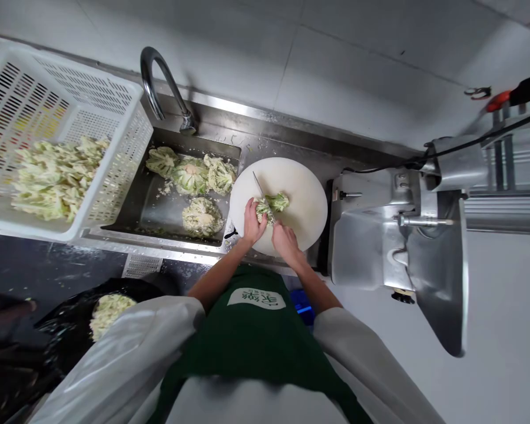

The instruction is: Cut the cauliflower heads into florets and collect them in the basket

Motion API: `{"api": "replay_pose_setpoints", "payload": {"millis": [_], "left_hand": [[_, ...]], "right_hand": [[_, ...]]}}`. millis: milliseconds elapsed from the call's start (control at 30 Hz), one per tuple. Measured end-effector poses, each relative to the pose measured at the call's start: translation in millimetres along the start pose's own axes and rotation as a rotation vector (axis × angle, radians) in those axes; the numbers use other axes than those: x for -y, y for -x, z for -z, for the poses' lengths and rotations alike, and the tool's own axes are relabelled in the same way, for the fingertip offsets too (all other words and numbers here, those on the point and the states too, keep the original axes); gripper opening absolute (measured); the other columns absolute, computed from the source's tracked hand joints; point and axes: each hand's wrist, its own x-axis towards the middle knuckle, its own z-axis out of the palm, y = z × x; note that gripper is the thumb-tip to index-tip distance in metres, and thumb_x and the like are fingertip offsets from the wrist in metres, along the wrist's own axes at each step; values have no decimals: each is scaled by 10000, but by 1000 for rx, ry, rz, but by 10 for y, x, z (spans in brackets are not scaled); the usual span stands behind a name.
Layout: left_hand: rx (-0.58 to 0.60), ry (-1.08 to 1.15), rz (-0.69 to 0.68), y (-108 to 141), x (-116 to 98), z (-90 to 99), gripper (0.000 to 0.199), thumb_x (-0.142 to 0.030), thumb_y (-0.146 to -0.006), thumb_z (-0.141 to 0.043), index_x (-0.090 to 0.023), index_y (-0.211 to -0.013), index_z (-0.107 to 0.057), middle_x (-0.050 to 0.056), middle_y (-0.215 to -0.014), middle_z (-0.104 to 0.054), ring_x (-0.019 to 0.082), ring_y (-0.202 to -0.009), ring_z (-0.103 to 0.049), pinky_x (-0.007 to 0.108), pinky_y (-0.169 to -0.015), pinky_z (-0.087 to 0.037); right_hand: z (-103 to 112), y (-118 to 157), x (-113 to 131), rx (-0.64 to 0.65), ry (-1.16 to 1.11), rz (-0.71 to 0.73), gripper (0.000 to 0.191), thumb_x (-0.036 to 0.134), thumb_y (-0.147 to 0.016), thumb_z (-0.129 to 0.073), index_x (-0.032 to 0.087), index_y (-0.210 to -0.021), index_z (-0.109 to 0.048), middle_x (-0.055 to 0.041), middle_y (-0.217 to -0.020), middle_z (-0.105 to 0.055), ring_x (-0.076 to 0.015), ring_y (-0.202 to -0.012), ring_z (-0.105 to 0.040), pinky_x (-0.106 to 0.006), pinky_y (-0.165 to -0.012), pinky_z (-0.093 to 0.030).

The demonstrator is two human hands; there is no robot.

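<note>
On the round white cutting board (302, 218) lies a piece of cauliflower (279, 202), pale green and cream. My left hand (253, 222) is closed on its left part, with the fingertips curled against it. My right hand (286, 241) grips a kitchen knife (260, 187), whose handle is hidden in the fist. The blade points away from me and up to the left, crossing the cauliflower just right of my left fingers. Several cauliflower heads (192, 175) sit in the steel sink (159, 206) left of the board.
A white plastic crate (108, 182) at the left holds many cut florets (62, 176). A curved faucet (168, 82) rises behind the sink. Close to the board's right stands a metal slicer (393, 229) with a cable. A black bag (66, 330) with pale scraps sits on the floor, lower left.
</note>
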Motion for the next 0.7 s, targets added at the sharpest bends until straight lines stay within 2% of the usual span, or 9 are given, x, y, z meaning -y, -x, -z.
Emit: {"api": "replay_pose_setpoints", "payload": {"millis": [133, 233, 333, 433, 567, 633, 700], "left_hand": [[31, 27, -18, -9, 19, -1, 541, -437, -975, -565, -170, -1424, -426, 220, -1572, -344, 331, -1518, -317, 544, -1282, -250], [44, 24, -61, -13, 36, 64, 512, -427, -967, -586, -180, -1389, -434, 207, -1524, -392, 322, -1485, -369, 546, -1262, -300], [29, -4, -97, -9, 45, 235, 487, -450, -948, -626, -210, -1337, -459, 179, -1493, -418, 309, -1468, -402, 541, -1236, -358], [32, -36, -135, 9, 61, 491, 524, -467, -905, -687, -240, -1324, -468, 161, -1563, -351, 304, -1465, -420, 532, -1216, -394], [170, -179, -197, 16, 114, 743, 736, -495, -863, -716, -215, -1465, -398, 197, -1655, -236, 360, -1528, -324, 552, -1206, -379], [263, -293, -203, -9, 127, 726, 748, -488, -891, -673, -210, -1518, -377, 198, -1648, -279, 376, -1534, -300, 565, -1196, -360], [288, -392, -180, -50, 106, 596, 653, -456, -933, -613, -211, -1509, -428, 195, -1596, -376, 380, -1506, -335, 572, -1178, -347]], "right_hand": [[-88, -239, -48, -9, -9, 18, 384, 218, -1082, -269, 91, -1219, -605, -199, -1071, -750, -262, -985, -724, -331, -872, -492], [-109, -381, -185, -31, -70, 22, 390, 290, -1089, -297, 112, -1228, -616, -173, -1074, -755, -249, -969, -710, -316, -865, -480], [-108, -498, -439, -56, -169, 28, 363, 362, -1070, -383, 148, -1143, -667, -148, -1067, -755, -241, -984, -693, -286, -849, -462], [-134, -552, -738, -83, -278, 5, 351, 391, -1050, -420, 162, -1052, -686, -110, -963, -754, -221, -900, -686, -259, -769, -451], [-193, -509, -988, -104, -329, -71, 351, 392, -1043, -422, 155, -1017, -680, -80, -849, -730, -196, -788, -662, -248, -698, -427], [-207, -461, -1023, -111, -300, -75, 348, 389, -1045, -427, 153, -1006, -680, -96, -884, -734, -204, -817, -663, -256, -713, -420], [-203, -406, -1015, -124, -249, -82, 345, 384, -1052, -425, 153, -1028, -680, -121, -948, -739, -223, -881, -668, -270, -751, -418]]}}
